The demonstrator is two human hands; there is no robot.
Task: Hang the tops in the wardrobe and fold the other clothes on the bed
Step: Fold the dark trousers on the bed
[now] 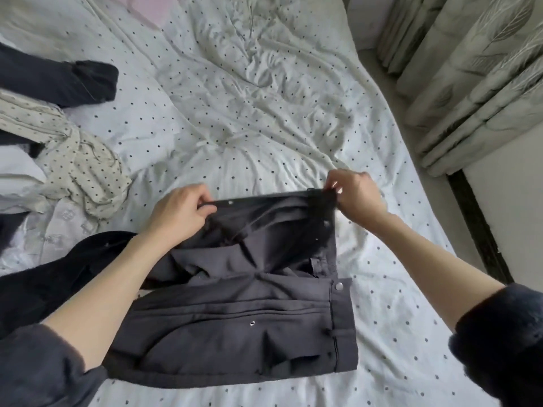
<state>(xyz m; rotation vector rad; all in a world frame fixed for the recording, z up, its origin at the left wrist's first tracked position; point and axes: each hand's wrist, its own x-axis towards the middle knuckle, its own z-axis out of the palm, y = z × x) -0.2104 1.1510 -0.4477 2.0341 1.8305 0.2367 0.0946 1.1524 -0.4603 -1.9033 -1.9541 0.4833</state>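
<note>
Dark grey trousers (pixel 241 318) with metal snaps lie crumpled on the dotted white bed sheet (pixel 264 113), waistband toward the right. My left hand (pixel 179 212) grips the far edge of the trousers at its left end. My right hand (pixel 357 193) pinches the same edge at the waistband corner. Between the two hands that edge is lifted and stretched taut above the rest of the garment.
A pile of clothes sits at the left: a black garment (pixel 58 80), a cream dotted top (pixel 76 165), a white embroidered piece (pixel 58 230) and another black garment (pixel 44 283). Patterned curtains (pixel 470 77) hang along the bed's right side.
</note>
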